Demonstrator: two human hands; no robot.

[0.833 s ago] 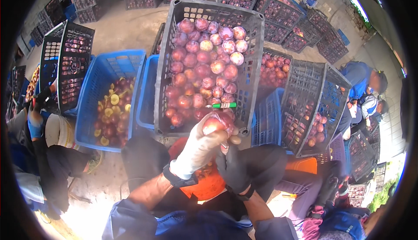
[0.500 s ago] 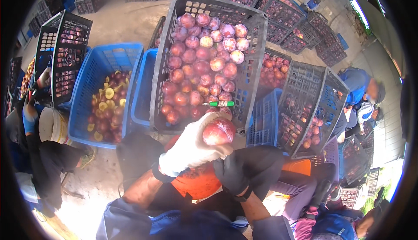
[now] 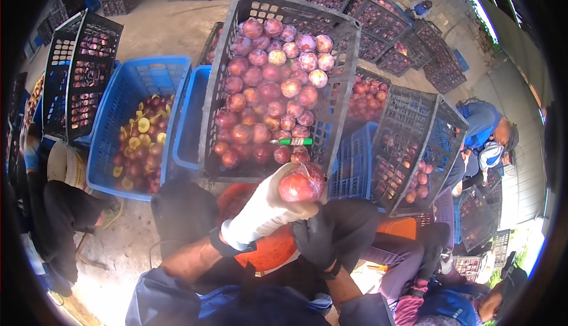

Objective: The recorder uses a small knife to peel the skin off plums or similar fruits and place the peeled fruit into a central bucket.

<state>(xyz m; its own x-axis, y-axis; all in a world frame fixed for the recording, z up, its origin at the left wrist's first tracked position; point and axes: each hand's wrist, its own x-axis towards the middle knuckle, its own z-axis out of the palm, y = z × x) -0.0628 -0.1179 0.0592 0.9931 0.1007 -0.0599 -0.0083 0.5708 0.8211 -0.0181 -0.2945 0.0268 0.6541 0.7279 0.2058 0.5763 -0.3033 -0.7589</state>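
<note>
In a white glove, my left hand (image 3: 260,210) grips a reddish-purple plum (image 3: 300,185), raised over the near edge of a black crate. Just below and to its right is my right hand (image 3: 315,242) in a dark glove; its fingers are dark and partly hidden, so any grip is unclear. The tilted black crate (image 3: 340,110) in front of me holds many plums (image 3: 269,92). On those plums lies a slim green-handled tool (image 3: 296,141), close above the held plum. Beneath my hands sits an orange-red tub (image 3: 275,248).
At left stands a blue basket (image 3: 100,148) with whole and cut plums; another blue basket (image 3: 186,154) adjoins it. A black crate (image 3: 408,107) of plums leans at right. People work on both sides, one in blue (image 3: 479,119). Stacked crates (image 3: 384,6) line the back.
My left hand, still around the plum, has moved slightly downward, and the plum shows more of its side. My right hand has dropped a little. The crate's plums and green tool look undisturbed.
</note>
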